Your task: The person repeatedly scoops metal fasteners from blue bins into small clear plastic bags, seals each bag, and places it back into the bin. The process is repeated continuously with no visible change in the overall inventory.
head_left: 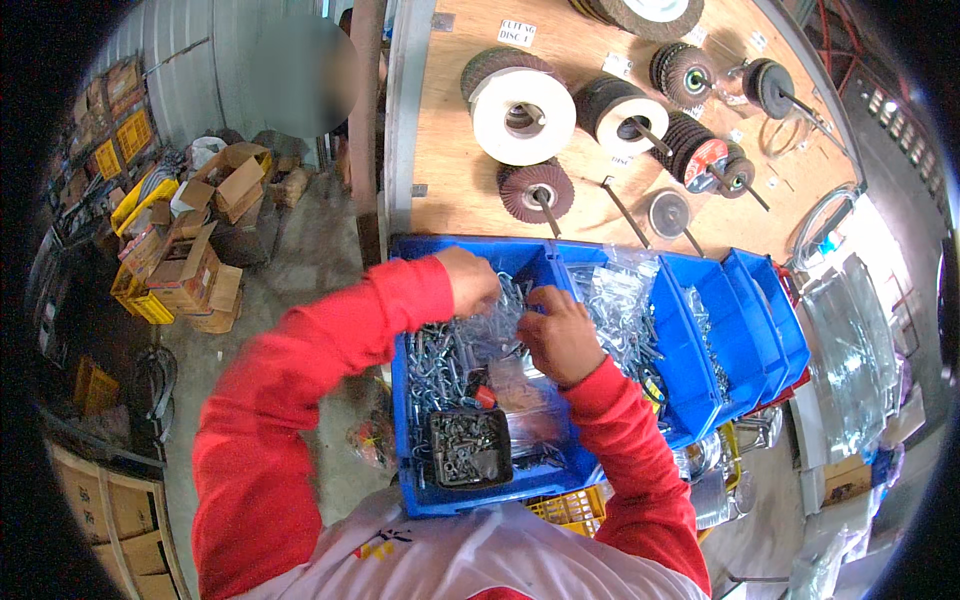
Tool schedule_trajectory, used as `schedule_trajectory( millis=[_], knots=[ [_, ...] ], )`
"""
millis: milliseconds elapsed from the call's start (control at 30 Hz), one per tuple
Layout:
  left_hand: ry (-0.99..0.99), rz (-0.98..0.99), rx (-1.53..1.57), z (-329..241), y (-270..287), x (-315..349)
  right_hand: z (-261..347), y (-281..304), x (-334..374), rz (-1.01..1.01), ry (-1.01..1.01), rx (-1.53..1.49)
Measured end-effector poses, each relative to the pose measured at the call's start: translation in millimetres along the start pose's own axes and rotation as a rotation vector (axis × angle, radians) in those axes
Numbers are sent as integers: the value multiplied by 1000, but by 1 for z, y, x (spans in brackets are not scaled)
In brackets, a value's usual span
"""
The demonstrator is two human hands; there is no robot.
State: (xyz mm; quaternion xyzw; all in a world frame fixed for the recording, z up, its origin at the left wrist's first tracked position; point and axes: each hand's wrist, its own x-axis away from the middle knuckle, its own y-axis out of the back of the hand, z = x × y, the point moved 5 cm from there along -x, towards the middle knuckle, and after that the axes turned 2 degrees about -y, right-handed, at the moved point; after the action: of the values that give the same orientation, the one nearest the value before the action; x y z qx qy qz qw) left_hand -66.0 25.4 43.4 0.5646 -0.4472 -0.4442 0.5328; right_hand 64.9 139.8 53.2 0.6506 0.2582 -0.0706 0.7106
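Both my hands are over the leftmost blue bin [404,440], above its heap of metal bolts and hooks [435,360]. My left hand [470,283] is at the bin's far side, its fingers curled together. To its right and a little nearer, my right hand [562,335] is closed in a pinch. Clear plastic bags [490,335] lie just below and between them. Whatever the fingers grip is too small or hidden to make out. A black tray [470,447] of small nuts and fasteners sits at the near end of the bin, beside a small red piece [485,396].
More blue bins [690,400] with bagged and loose hardware stand to the right. Behind them, a wooden board [450,210] carries grinding discs [523,115] on protruding metal rods [625,212]. Cardboard boxes [185,270] and yellow crates [140,295] are on the floor at left.
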Motion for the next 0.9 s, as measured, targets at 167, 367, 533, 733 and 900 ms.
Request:
schedule_trajectory(
  millis=[167, 367, 533, 733, 900],
  knots=[
    [-209, -78, 145, -16, 57, 46, -7, 38, 1, -90, -34, -280],
    [-149, -312, 371, -26, 68, 77, 14, 42, -8, -81, -20, -463],
    [-17, -615, 570, -44, 56, 106, 20, 50, -2, -142, -162, -569],
    [-61, -639, 760, -60, 39, 111, 16, 46, 13, -372, -351, -762],
    [87, -596, 746, -71, 33, 105, 27, 48, 22, -377, -264, -705]
  ],
)
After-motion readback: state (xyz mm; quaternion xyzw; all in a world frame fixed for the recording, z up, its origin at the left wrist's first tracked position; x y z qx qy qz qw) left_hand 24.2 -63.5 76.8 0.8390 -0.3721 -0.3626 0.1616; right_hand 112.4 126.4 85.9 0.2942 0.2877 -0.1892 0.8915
